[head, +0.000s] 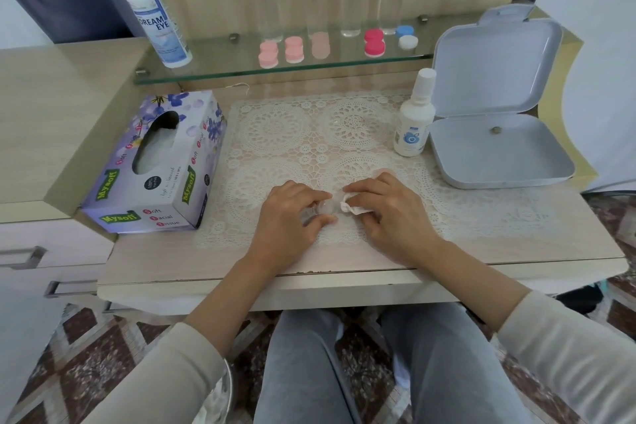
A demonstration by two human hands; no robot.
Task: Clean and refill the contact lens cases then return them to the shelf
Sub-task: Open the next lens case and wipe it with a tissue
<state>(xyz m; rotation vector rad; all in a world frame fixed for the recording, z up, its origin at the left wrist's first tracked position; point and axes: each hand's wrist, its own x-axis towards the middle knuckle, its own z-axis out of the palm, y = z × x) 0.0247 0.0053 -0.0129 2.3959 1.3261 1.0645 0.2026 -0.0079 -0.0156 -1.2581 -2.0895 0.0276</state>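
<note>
Two hands meet on the worktop: the left hand has its grip closed on the clear lens case, while the right hand pinches a tissue wad touching the case's right side, nearer that hand.

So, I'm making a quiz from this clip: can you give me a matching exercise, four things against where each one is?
Things:
1. tissue box
2. small bottle
3. big bottle
4. wad of tissue

Places:
A. on the glass shelf, left end
B. in the right hand
C. left of the lace mat
D. beside the open grey box

Pairs: 1-C, 2-D, 3-A, 4-B
</note>
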